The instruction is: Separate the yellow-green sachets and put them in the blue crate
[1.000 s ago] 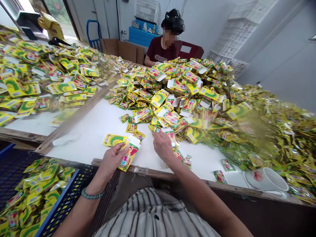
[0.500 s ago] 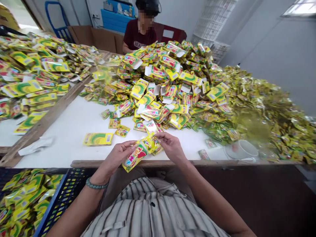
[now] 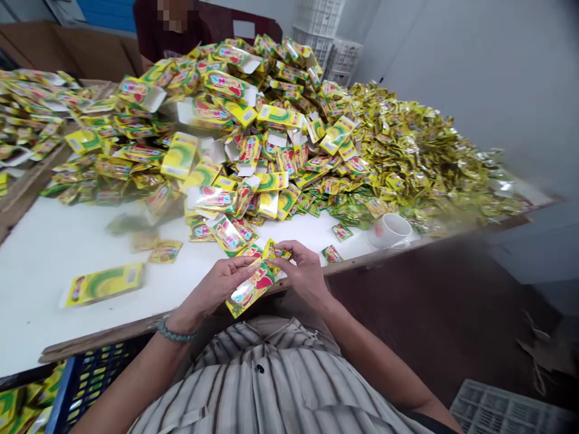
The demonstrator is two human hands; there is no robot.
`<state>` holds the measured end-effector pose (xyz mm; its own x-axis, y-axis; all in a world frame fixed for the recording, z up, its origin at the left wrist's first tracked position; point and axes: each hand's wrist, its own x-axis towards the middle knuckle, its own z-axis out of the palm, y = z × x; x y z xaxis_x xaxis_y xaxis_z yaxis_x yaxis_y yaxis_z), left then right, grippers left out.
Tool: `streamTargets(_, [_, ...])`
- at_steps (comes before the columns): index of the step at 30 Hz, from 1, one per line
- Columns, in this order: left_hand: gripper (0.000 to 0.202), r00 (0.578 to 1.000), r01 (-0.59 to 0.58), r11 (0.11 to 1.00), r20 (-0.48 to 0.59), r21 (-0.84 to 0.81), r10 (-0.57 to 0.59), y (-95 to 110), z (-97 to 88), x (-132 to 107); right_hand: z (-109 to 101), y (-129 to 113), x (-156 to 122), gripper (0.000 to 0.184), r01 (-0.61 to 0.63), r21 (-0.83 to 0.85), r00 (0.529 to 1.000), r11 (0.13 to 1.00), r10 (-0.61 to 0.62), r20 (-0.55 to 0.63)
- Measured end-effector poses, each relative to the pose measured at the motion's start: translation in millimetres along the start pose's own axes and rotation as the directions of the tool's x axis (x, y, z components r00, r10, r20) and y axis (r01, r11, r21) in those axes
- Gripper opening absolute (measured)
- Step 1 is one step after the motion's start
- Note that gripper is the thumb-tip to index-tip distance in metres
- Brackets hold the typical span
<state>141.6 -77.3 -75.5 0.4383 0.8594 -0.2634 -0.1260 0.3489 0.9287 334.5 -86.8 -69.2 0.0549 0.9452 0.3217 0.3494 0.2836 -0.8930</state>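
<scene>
My left hand (image 3: 221, 282) holds a printed carton (image 3: 249, 292); my right hand (image 3: 304, 272) pinches a yellow packet (image 3: 274, 253) at its far end. A white mug (image 3: 382, 234) stands right.

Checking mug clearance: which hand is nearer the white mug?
Right. The right hand, holding a small packet, is left of the white mug, apart from it; the left hand, holding a yellow carton, is farther left, beyond the right.

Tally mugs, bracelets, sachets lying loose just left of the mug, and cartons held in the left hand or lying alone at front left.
Mug: 1
Bracelet: 1
Sachets: 2
Cartons: 2 (one in the left hand, one lying alone)
Total: 6
</scene>
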Motion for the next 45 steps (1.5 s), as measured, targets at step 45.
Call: streamTargets(45, [0.07,0.973,-0.039,0.999,-0.229,-0.002,0.037,-5,-4.4,2,-42,44,48,0.033,-0.318,-0.123,0.92,0.94,0.337,0.199])
